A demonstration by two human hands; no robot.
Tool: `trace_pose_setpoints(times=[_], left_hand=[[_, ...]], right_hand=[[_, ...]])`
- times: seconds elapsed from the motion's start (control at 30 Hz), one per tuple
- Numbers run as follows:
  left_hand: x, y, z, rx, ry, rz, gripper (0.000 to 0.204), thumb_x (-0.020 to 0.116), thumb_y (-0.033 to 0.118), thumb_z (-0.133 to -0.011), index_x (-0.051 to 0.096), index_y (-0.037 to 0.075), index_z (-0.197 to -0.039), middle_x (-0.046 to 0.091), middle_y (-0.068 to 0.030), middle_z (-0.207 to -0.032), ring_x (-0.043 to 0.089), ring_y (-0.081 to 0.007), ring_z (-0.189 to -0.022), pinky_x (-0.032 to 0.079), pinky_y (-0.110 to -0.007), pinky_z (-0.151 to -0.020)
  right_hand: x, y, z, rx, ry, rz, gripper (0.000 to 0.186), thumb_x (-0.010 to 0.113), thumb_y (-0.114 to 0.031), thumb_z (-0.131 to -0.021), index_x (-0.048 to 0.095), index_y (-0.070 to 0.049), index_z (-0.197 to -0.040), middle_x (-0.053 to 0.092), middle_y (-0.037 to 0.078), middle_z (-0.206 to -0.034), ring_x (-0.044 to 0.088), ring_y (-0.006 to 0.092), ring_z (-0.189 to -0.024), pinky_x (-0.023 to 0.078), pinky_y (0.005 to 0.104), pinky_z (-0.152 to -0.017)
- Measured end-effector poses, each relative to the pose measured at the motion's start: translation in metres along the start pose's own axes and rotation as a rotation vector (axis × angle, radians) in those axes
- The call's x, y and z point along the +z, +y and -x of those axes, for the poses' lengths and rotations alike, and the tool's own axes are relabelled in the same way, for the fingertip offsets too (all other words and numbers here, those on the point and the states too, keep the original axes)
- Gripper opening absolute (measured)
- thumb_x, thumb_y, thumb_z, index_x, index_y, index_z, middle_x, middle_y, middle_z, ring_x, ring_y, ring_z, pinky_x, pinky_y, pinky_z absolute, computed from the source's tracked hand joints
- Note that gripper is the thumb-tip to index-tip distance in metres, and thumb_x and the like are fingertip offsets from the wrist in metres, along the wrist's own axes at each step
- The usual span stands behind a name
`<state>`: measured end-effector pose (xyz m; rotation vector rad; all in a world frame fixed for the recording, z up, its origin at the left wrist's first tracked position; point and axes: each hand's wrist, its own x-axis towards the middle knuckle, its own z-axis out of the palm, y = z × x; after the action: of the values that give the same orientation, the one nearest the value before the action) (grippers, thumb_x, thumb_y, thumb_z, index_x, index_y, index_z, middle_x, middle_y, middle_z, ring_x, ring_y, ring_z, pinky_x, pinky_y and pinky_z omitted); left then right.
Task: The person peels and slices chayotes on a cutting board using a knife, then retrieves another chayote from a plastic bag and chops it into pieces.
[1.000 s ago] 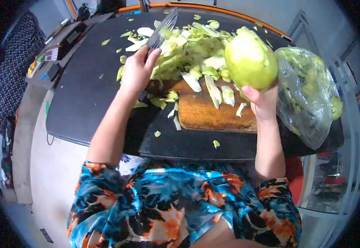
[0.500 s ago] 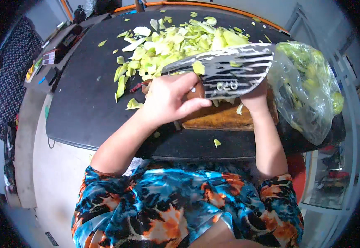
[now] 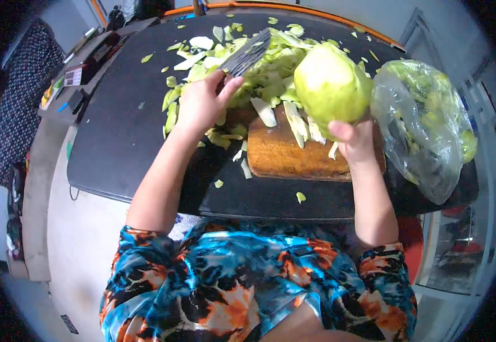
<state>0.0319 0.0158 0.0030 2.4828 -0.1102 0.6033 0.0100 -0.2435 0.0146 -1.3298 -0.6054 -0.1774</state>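
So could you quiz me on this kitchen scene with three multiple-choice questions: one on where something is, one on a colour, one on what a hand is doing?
1. Where is the clear plastic bag?
A. right of the wooden cutting board
B. left of it
C. on the floor

2. What colour is the round fruit?
A. red
B. pale green
C. purple

3. What is the left hand doing?
A. resting empty
B. holding a cup
C. gripping the knife

Answers: 1 A, the bag lies at the table's right end. 2 B, its skin is light green. 3 C, fingers wrap the handle while the right hand holds the fruit.
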Motion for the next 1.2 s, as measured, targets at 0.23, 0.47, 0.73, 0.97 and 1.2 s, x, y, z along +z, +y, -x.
trace_pose_setpoints(times=[0.23, 0.47, 0.73, 0.97, 1.2], left_hand=[[-0.004, 0.022, 0.017, 0.234, -0.027, 0.319, 0.036, 0.059, 0.034, -0.088, 0.05, 0.001, -0.077, 0.048, -0.0083, -0.06, 0.045, -0.0197, -0.054, 0.039, -0.028, -0.055], [-0.014, 0.034, 0.028, 0.586, -0.114, 0.388, 0.04, 0.071, 0.041, -0.075, 0.05, 0.007, -0.071, 0.047, -0.0067, -0.057, 0.051, -0.0232, -0.051, 0.04, -0.032, -0.049], [-0.019, 0.046, 0.031, 0.725, -0.135, 0.249, 0.038, 0.072, 0.043, -0.072, 0.054, 0.009, -0.072, 0.054, -0.0069, -0.06, 0.058, -0.0278, -0.056, 0.044, -0.036, -0.05], [-0.012, -0.015, -0.007, -0.044, 0.019, 0.106, 0.038, 0.059, 0.042, -0.085, 0.061, 0.003, -0.085, 0.061, -0.0165, -0.065, 0.062, -0.0318, -0.061, 0.046, -0.04, -0.056], [-0.001, -0.002, 0.0, 0.053, -0.105, -0.108, 0.042, 0.059, 0.047, -0.084, 0.064, 0.005, -0.087, 0.062, -0.0145, -0.066, 0.061, -0.0327, -0.063, 0.048, -0.041, -0.06]], right_hand=[[-0.011, 0.017, -0.004, 0.256, -0.075, -0.369, 0.07, 0.063, -0.048, -0.074, 0.047, 0.002, -0.12, 0.06, 0.015, -0.101, 0.061, 0.0259, -0.081, 0.052, 0.0336, -0.062], [-0.001, 0.034, -0.001, 0.392, 0.1, -0.741, 0.06, 0.061, -0.048, -0.079, 0.049, -0.008, -0.123, 0.059, 0.009, -0.11, 0.058, 0.0254, -0.096, 0.05, 0.04, -0.076], [-0.009, 0.053, 0.008, 0.462, 0.05, -0.906, 0.047, 0.048, -0.043, -0.09, 0.05, -0.009, -0.123, 0.054, 0.01, -0.121, 0.051, 0.0282, -0.113, 0.043, 0.0468, -0.095], [0.014, 0.004, 0.008, 0.341, -0.257, -0.556, 0.091, 0.053, -0.068, -0.073, 0.036, -0.002, -0.133, 0.05, 0.025, -0.12, 0.053, 0.0161, -0.065, 0.042, 0.0268, -0.049], [0.001, 0.004, -0.01, -0.174, 0.047, 0.671, 0.08, 0.084, -0.018, -0.057, 0.041, -0.006, -0.124, 0.057, 0.016, -0.113, 0.057, 0.0287, -0.103, 0.045, 0.0387, -0.092]])
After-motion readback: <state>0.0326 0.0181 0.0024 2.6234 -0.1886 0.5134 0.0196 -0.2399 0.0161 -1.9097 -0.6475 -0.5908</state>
